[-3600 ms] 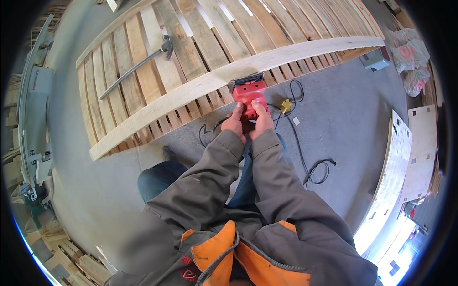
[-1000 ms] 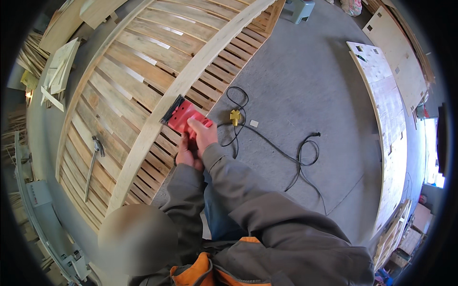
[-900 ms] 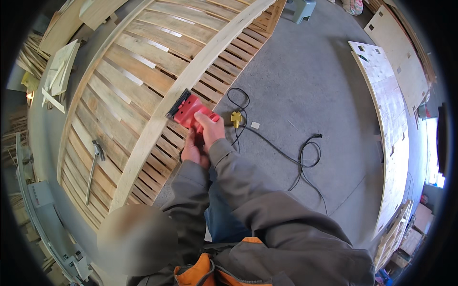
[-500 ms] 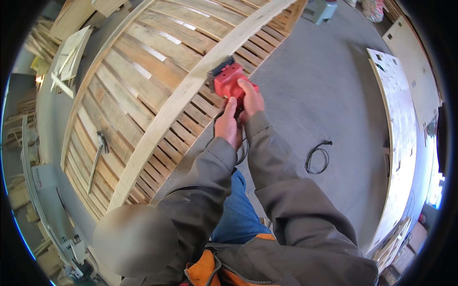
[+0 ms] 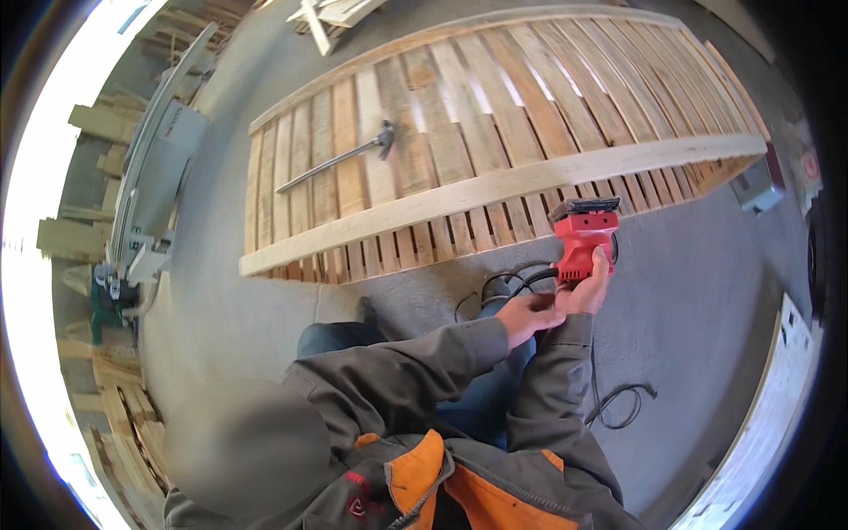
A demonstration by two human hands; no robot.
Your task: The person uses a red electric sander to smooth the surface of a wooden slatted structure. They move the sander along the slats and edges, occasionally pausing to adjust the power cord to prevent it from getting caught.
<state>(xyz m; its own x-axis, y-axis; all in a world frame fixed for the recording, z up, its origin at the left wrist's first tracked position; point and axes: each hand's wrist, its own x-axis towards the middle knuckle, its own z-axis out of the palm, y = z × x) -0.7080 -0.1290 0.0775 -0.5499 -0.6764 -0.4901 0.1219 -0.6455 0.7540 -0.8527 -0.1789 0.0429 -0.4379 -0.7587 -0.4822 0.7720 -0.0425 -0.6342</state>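
The red sander (image 5: pixel 587 243) is at 3 o'clock from the middle of the view, on the person's side of the pale long board (image 5: pixel 495 192) of the slatted wooden frame (image 5: pixel 459 79). The grip of the right hand (image 5: pixel 590 281) is closed around its rear body, thumb on top.

What is changed since half a second ago: the left hand (image 5: pixel 530 316) is no longer at the back of the tool. It is now at 8 o'clock from the right hand, with fingertips near its wrist; I cannot tell if its grip pinches something, perhaps the black cord (image 5: pixel 537 278). Also the black pad (image 5: pixel 585 207), which overlaps the board in the earlier view, now appears apart from it, over the lower slats. I judge that the sanding is interrupted here and one hand alone carries the tool.

The view has turned too. The hammer (image 5: pixel 336 163) rests on the slats, near 10 o'clock from the sander; a cable loop (image 5: pixel 618 406) lies on the floor at 6 o'clock.
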